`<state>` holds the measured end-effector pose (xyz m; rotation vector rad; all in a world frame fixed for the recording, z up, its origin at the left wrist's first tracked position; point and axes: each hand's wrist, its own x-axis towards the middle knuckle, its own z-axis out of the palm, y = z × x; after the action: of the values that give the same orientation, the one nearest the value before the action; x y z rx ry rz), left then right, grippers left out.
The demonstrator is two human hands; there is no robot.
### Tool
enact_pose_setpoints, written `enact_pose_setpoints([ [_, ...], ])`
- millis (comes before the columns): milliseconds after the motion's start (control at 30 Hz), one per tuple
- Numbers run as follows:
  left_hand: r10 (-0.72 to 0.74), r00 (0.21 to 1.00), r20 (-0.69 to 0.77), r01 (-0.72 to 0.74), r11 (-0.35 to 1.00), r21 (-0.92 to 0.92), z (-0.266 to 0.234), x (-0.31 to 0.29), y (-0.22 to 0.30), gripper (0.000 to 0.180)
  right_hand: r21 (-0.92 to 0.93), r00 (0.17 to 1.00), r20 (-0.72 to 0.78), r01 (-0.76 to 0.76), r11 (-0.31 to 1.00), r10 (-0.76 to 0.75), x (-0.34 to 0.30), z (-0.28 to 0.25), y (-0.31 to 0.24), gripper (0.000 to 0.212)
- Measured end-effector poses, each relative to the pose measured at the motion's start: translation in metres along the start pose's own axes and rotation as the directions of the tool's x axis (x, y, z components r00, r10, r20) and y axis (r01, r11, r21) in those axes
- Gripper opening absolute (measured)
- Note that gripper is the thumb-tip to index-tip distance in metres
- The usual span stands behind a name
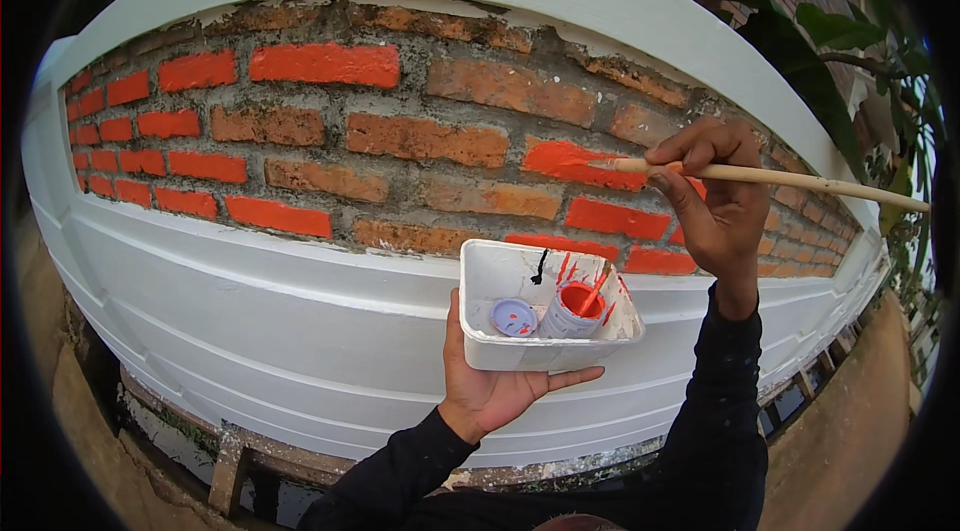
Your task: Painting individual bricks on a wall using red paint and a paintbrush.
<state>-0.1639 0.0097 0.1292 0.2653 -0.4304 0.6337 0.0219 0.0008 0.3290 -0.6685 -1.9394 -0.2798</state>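
Note:
My right hand (712, 193) pinches a long, pale wooden paintbrush (815, 182) near its bristle end. The bristles touch a brick (565, 162) that is coated in wet-looking orange-red paint. Below, my left hand (480, 381) supports a white plastic tub (535, 355) from underneath and along its left side. Inside the tub stands a small open paint jar (570, 319) of orange-red paint, with a paint-smeared stick (597, 291) leaning in it. A pale round lid (514, 317) lies beside the jar, and paint streaks mark the tub's inner wall.
The brick wall panel (300, 126) mixes painted orange-red bricks with bare, weathered ones between rough grey mortar. White moulded trim (300, 301) frames it above and below. Large green leaves (800, 61) hang at the upper right. A concrete ledge (230, 471) runs along the bottom.

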Motion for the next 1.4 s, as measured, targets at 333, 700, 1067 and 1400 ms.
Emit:
enact_pose_setpoints([
  [333, 0.009, 1.0, -0.003, -0.009, 1.0, -0.018, -0.004, -0.002, 0.0, 0.107, -0.11, 0.98, 0.201, 0.022, 0.994, 0.001, -0.002, -0.007, 0.012, 0.024],
  [700, 0.004, 1.0, -0.011, -0.003, 1.0, 0.021, -0.003, -0.002, 0.001, 0.108, -0.167, 0.959, 0.139, 0.271, 0.948, -0.249, 0.0, 0.026, 0.002, 0.029],
  [1067, -0.009, 1.0, -0.018, 0.01, 0.999, 0.044, -0.003, -0.001, 0.0, 0.106, -0.185, 0.94, 0.228, 0.296, 0.937, -0.252, 0.002, 0.028, 0.001, 0.029],
  [1400, -0.011, 1.0, -0.028, 0.012, 1.0, 0.026, -0.006, -0.001, -0.002, 0.105, -0.186, 0.938, 0.278, 0.264, 0.946, -0.207, 0.003, 0.033, 0.002, 0.028],
])
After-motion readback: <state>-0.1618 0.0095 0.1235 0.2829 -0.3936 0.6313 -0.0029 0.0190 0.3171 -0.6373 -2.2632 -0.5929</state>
